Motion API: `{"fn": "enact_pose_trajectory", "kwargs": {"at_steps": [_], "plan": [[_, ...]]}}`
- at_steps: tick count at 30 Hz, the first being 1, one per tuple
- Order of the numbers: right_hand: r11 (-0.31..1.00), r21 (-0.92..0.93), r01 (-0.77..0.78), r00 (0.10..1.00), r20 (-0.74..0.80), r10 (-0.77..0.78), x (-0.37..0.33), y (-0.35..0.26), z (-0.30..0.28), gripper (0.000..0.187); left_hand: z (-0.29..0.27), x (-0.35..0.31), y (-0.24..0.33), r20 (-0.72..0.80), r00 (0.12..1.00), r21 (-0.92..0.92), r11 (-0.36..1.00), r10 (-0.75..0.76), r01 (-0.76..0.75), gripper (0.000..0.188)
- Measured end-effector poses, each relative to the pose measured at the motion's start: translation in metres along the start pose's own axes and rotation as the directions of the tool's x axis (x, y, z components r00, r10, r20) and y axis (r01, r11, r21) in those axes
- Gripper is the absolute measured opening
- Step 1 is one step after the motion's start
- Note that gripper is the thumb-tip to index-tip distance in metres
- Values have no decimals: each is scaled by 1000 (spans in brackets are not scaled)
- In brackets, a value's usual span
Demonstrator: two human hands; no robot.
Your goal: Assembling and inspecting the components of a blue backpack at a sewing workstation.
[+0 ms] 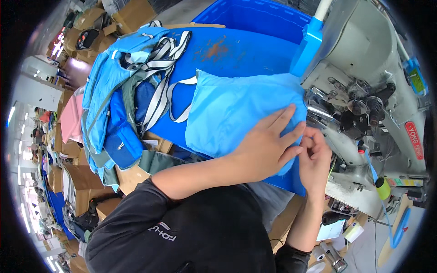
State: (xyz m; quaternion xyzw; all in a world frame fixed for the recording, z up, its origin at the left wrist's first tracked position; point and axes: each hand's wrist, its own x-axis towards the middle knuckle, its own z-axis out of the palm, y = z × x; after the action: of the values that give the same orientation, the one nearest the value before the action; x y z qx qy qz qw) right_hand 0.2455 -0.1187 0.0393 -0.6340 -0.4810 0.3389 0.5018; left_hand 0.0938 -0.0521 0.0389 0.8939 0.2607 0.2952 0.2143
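A light blue fabric piece (pixel 223 113) lies on the blue table top (pixel 255 50), its right edge up against the sewing machine (pixel 364 50). My left hand (pixel 268 143) rests on the fabric with its fingers spread toward the machine. At the right edge my right hand (pixel 316 159) is closed, thumb and fingers pinching the fabric's border beside the machine's presser area. The machine's needle is hidden from view. From the fabric's upper left corner a white and black striped strap (pixel 181 119) curves toward the pile.
On the left, a heap of blue bags (pixel 102 98) with striped straps hangs over the table's edge. Beyond the table stands a blue plastic bin (pixel 246 16). A lime green thread spool (pixel 382 187) sits at the right. Cardboard boxes (pixel 84 182) fill the far left.
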Motion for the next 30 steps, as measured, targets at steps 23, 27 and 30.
{"fn": "enact_pose_trajectory", "kwargs": {"at_steps": [23, 27, 30], "plan": [[993, -106, -52, 984, -174, 33, 7, -16, 17, 7, -34, -79, -21, 80, 996, 313, 950, -33, 7, 28], [996, -16, -92, 995, -31, 92, -1, -14, 16, 13, -44, -75, 14, 199, 935, 180, 926, 295, -331, 15], [975, -222, -14, 998, -69, -1, -7, -18, 28, 20, -21, -62, -5, 395, 869, -41, 950, 299, -309, 18]]}}
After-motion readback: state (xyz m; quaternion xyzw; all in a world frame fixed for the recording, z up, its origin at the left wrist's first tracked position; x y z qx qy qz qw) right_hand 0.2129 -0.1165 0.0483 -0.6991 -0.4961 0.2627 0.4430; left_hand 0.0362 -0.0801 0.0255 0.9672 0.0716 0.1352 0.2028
